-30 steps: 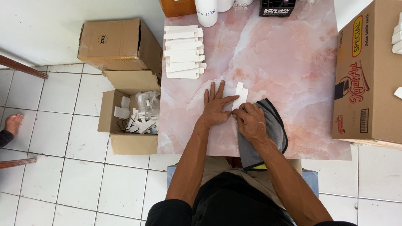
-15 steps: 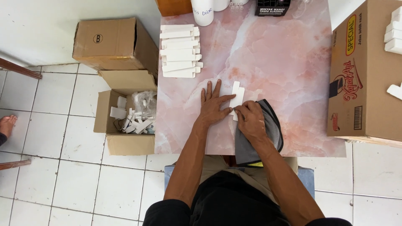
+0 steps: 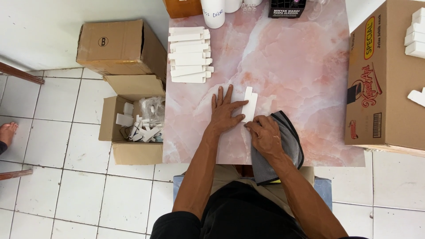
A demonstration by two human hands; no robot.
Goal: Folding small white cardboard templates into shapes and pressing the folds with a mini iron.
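Left hand (image 3: pixel 225 114): I see it pressed flat on the pink marbled tabletop (image 3: pixel 301 66), fingers spread and pointing away from the body, gripping nothing. Its forefinger lies across the left edge of a flat white carton blank (image 3: pixel 249 104), pinning it to the surface. The blank lies lengthwise, near the middle of the tabletop and slightly towards the near edge, with a small tab at its far end.

Right hand (image 3: pixel 266 134): fingers curled together, fingertips meeting the near end of the blank. I cannot tell whether they pinch the card or only press on it. The hand rests on a grey cloth (image 3: pixel 288 141) with dark trim, which drapes over the near edge of the tabletop towards the lap.

Further out, a stack of blanks (image 3: pixel 190 54) of the same white card sits at the far left of the tabletop, well apart from both hands. Along the far edge stand a white bottle (image 3: pixel 213 12) and a black box (image 3: pixel 286 7), each cut off by the frame.

To the right, a large printed cardboard box (image 3: pixel 389 84) stands at the tabletop's right edge, with white pieces showing inside it. On the tiled floor (image 3: pixel 57 177) to the left, an open box (image 3: pixel 133 128) holds loose white pieces and a clear bag; a closed box (image 3: pixel 119 46) sits just behind it. A bare foot (image 3: pixel 6 132) of another person shows at the left edge of the view.
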